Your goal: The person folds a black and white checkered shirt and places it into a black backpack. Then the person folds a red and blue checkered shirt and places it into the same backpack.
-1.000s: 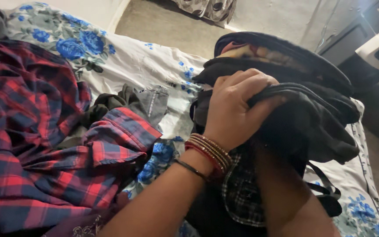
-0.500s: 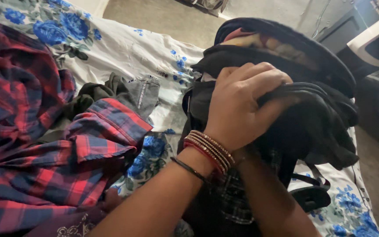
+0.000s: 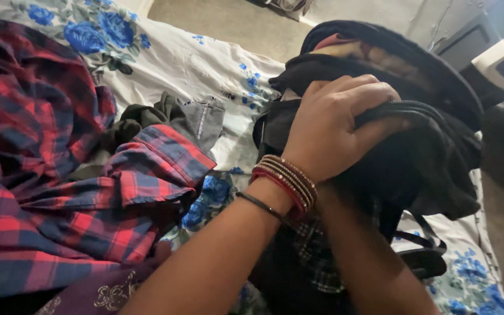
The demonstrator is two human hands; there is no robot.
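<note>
My left hand [image 3: 333,125], with red and gold bangles and a thin black band at the wrist, is clenched on the zipped rim of a black bag [image 3: 433,157] that stands on the bed. Folded clothes in dark and tan colours show in the bag's open top [image 3: 374,55]. My right forearm [image 3: 368,256] runs up beneath the left hand into the bag's dark opening, so the right hand itself is hidden. A small-checked black and white cloth [image 3: 316,256] lies against the bag under my arms.
A red and blue plaid shirt [image 3: 48,175] spreads over the left of the bed. A grey-green garment [image 3: 176,119] lies beside it on the white sheet with blue flowers [image 3: 170,58]. The bag's strap [image 3: 427,262] trails right. Dark furniture [image 3: 497,52] stands beyond the bed's right edge.
My left hand keeps the same grip on the bag's rim. The view has shifted slightly, and my right forearm has stayed inside the bag.
</note>
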